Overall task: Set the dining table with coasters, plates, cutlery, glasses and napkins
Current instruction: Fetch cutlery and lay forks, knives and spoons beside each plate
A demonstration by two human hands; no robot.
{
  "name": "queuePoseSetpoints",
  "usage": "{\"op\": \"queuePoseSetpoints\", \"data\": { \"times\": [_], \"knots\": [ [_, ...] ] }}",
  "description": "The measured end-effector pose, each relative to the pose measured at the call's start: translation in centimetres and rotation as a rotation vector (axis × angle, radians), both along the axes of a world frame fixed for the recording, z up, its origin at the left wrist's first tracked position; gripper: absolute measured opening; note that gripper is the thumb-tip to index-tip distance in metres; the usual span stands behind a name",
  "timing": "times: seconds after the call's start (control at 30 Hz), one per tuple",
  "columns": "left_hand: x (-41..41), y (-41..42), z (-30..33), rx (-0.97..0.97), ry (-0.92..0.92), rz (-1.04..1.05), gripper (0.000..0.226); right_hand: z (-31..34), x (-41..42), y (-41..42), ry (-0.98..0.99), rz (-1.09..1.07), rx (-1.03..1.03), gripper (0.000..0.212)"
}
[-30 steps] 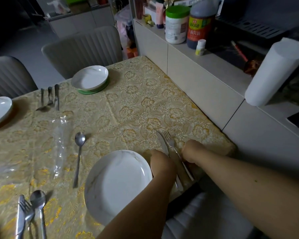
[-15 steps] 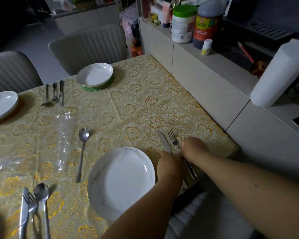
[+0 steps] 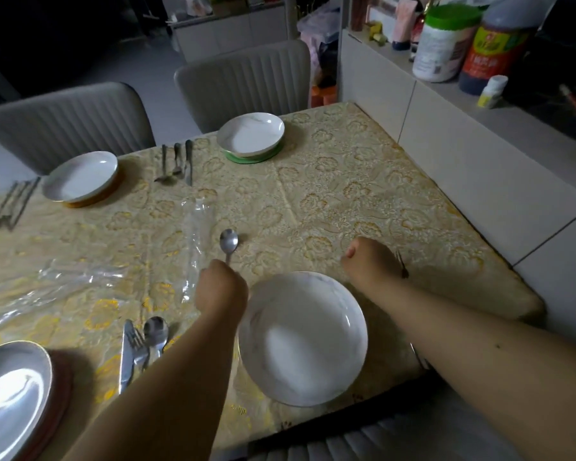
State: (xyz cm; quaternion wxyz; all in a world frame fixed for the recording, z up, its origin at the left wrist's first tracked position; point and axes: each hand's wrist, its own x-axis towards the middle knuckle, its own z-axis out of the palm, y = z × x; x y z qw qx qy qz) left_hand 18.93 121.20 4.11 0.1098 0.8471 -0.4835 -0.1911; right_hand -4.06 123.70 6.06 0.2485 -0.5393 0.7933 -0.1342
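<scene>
Left hand (image 3: 221, 287) shifted onto spoon (image 3: 228, 241), fingers grasping its handle, right hand (image 3: 369, 261) fingers curled over fork (image 3: 402, 265).

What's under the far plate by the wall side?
A green coaster sits under the far plate; only its near rim shows. The plate covers its middle, so anything else beneath it cannot be seen.
</scene>
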Motion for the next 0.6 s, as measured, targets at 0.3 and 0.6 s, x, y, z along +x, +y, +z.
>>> {"op": "queuePoseSetpoints", "data": {
  "times": [0.3,0.6],
  "knots": [
    [3.1,0.1,-2.1,0.121,0.121,0.017,0.014,0.4,3.8,0.4,-0.031,0.049,-0.071,0.014],
    [3.4,-1.4,-1.3,0.234,0.056,-0.133,0.010,-0.2,4.9,0.2,-0.161,0.016,-0.096,0.012]
  ]
}}
